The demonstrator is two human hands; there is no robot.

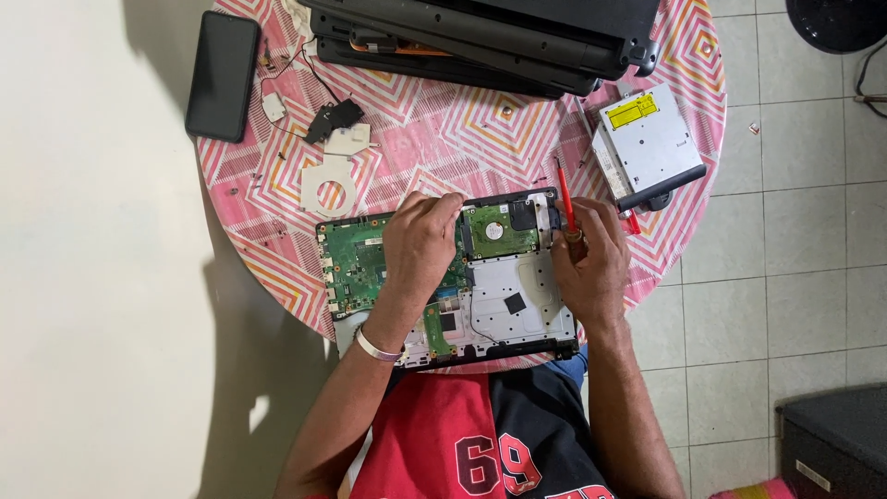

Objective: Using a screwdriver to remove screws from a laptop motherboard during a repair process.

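Pink table (443,139): hard drive (500,231) inside opened laptop (517,305).

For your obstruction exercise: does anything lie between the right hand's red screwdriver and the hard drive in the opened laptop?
Nothing visible does. The right hand holds the red screwdriver beside the hard drive; the left hand rests at the drive's other edge.

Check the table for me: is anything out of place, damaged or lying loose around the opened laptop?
Nothing looks broken. Loose parts lie scattered left of the opened laptop: a pale plate with a round hole and a small black part with thin wires. The phone sticks out over the table's left rim. The right hand holds a red screwdriver.
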